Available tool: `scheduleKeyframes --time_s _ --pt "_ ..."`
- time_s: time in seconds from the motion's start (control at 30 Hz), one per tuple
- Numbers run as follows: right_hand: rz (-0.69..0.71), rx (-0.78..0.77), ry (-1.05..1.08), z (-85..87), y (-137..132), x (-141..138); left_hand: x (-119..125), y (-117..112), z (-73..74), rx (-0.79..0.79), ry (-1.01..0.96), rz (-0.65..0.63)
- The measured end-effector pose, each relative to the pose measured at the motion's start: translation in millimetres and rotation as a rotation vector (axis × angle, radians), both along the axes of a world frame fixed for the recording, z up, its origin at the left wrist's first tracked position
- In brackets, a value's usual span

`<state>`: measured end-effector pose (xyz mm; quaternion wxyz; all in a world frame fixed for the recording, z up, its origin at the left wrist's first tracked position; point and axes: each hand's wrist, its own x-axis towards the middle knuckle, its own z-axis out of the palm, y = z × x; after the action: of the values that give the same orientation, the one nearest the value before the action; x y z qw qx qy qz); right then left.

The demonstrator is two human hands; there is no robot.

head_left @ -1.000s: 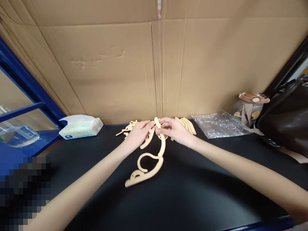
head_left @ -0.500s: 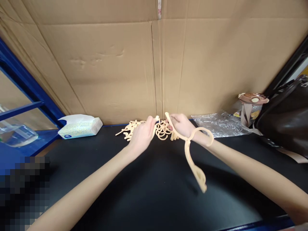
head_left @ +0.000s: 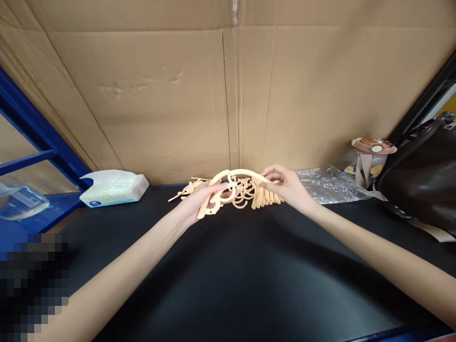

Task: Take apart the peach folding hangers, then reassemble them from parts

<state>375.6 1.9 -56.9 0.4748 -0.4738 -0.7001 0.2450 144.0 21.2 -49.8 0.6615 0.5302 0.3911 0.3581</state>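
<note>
A beige plastic clothes hanger [head_left: 245,173], made of curved arms with a hook, is held up between my two hands in the head view. My left hand [head_left: 194,202] is closed around its left arm, which ends in a curled, holed tip. The thumb and fingers of my right hand [head_left: 285,183] pinch the right arm near its end. The hook [head_left: 233,190] hangs below the middle joint. Behind lie loose beige hooks [head_left: 245,186], a row of curved hanger arms [head_left: 265,197] under my right hand, and small beige parts [head_left: 185,189] beside my left.
A tissue pack [head_left: 114,187] lies on the black table [head_left: 228,275] at the left. Clear plastic film [head_left: 327,183], a strapped bottle [head_left: 370,159] and a dark bag [head_left: 420,175] are at the right. A cardboard wall [head_left: 160,95] rises behind.
The hanger, earlier hanging from my right hand over the forearm, has swung up and left and now spans both hands. My left hand has moved slightly left and taken hold of one arm.
</note>
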Motion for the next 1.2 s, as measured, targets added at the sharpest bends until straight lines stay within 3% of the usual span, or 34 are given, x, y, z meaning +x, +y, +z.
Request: scheduleKeyframes --time_s 0.13,0.27,0.57,0.7,0.77,0.87,1.07,1.2 --pt "-0.12 0.157 -0.617 1.3 -17.7 -14.4 10.5 -13.1 3.9 -0.126 -0.046 -0.027" --pt "-0.223 0.277 -0.873 4.2 -22.9 -29.8 13.1 -19.9 2.4 -0.222 -0.056 -0.081" --pt "-0.108 0.369 -1.021 -2.4 -18.6 -33.7 4.7 -13.8 5.5 -0.255 -0.084 -0.251" --pt "-0.089 0.201 -0.961 -9.2 -17.4 -36.5 7.4 -20.7 10.5 -0.163 -0.027 -0.291" --pt "-0.09 0.072 -0.853 -9.2 -10.1 -31.0 6.7 -24.1 8.7 -0.063 0.17 -0.225" --pt "-0.17 0.002 -0.783 -6.4 12.4 -10.6 6.2 -25.0 0.1 0.076 0.444 -0.084" --pt "-0.399 -0.098 -0.726 -12.0 64.2 26.0 17.5 -16.8 -8.8 0.229 0.493 0.09" --pt "-0.387 -0.112 -0.653 -14.0 62.3 14.9 19.5 -11.1 1.1 0.379 0.524 0.181"
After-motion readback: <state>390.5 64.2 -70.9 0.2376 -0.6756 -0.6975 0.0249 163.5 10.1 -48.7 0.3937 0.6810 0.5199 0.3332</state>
